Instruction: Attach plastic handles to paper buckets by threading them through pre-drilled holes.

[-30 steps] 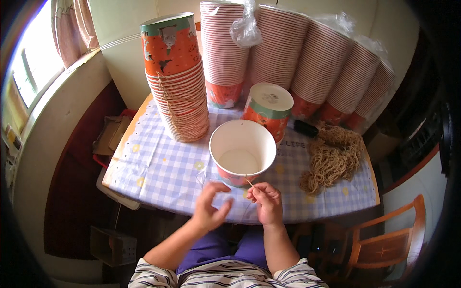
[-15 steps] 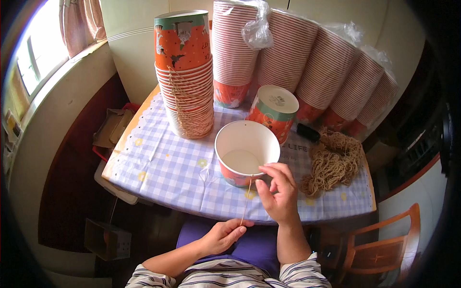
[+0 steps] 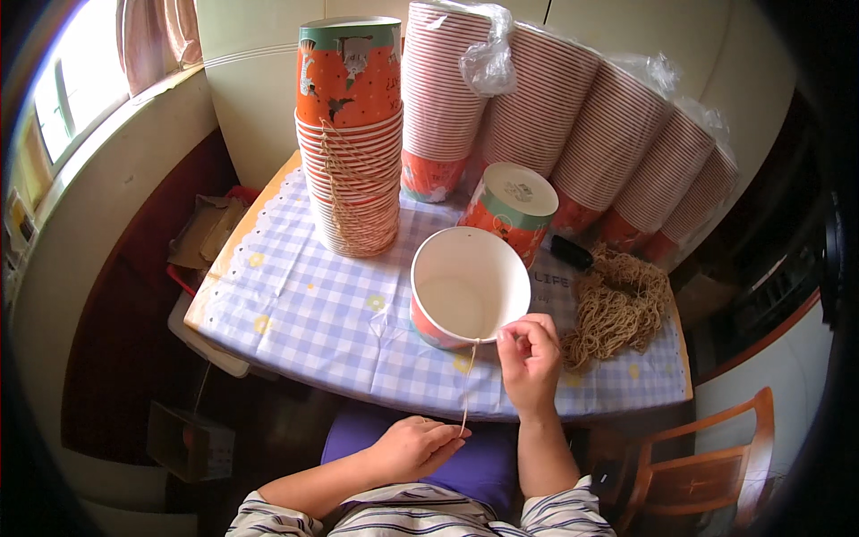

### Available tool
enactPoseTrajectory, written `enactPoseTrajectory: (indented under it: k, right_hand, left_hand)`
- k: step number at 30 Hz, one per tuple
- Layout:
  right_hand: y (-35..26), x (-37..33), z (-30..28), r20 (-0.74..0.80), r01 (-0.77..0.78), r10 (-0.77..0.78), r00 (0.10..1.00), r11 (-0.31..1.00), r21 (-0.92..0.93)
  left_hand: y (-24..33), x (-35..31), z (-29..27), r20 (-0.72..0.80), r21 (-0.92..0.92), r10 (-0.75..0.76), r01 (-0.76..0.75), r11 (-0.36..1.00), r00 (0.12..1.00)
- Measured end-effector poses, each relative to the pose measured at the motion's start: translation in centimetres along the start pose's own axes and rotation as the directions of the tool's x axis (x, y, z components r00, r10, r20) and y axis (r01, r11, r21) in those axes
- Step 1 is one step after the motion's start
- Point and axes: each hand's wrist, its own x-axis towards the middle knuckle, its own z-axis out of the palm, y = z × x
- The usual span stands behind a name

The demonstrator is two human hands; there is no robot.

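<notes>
A white-lined paper bucket (image 3: 470, 268) with an orange printed outside stands on the table, its mouth tilted toward me. My right hand (image 3: 531, 362) pinches the near right part of its rim between thumb and fingers. From a knot at the near rim a thin twine (image 3: 468, 389) hangs down to my left hand (image 3: 419, 446), whose closed fingers hold the lower end over my lap. Behind the bucket, another orange and green paper bucket (image 3: 510, 215) stands upside down. A bundle of loose tan twine (image 3: 622, 309) lies to the right, beside a black object (image 3: 571, 253).
A tall stack of paper buckets (image 3: 349, 179) with twine loops down its side stands at the back left. Several plastic-wrapped bucket stacks (image 3: 537, 107) line the back of the table. The table has a blue checked cloth (image 3: 304, 322). A wooden chair (image 3: 707, 465) stands lower right.
The right hand has gone from fingers apart near the rim to pinching it. The bucket has shifted slightly right, and the left hand has moved slightly lower with the twine.
</notes>
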Motion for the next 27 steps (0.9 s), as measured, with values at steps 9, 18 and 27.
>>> enactPoseTrajectory:
  k: [9,18,27]
  right_hand:
    - [1.3,-1.2,1.4,-0.142,0.049,-0.036,0.989,0.995,0.091]
    - [2.0,-2.4,4.0,0.154,-0.429,0.418,0.896,0.719,0.547]
    - [1.5,-2.0,4.8,0.203,-0.478,0.465,0.862,0.612,0.630]
  left_hand:
    - [0.5,2.8,-5.0,-0.112,0.572,0.341,-0.220,0.790,0.933]
    - [-0.7,8.4,-8.0,-0.227,0.700,0.302,-0.060,0.711,0.926]
    - [-1.5,9.5,-7.5,-0.216,0.717,0.304,-0.061,0.695,0.928]
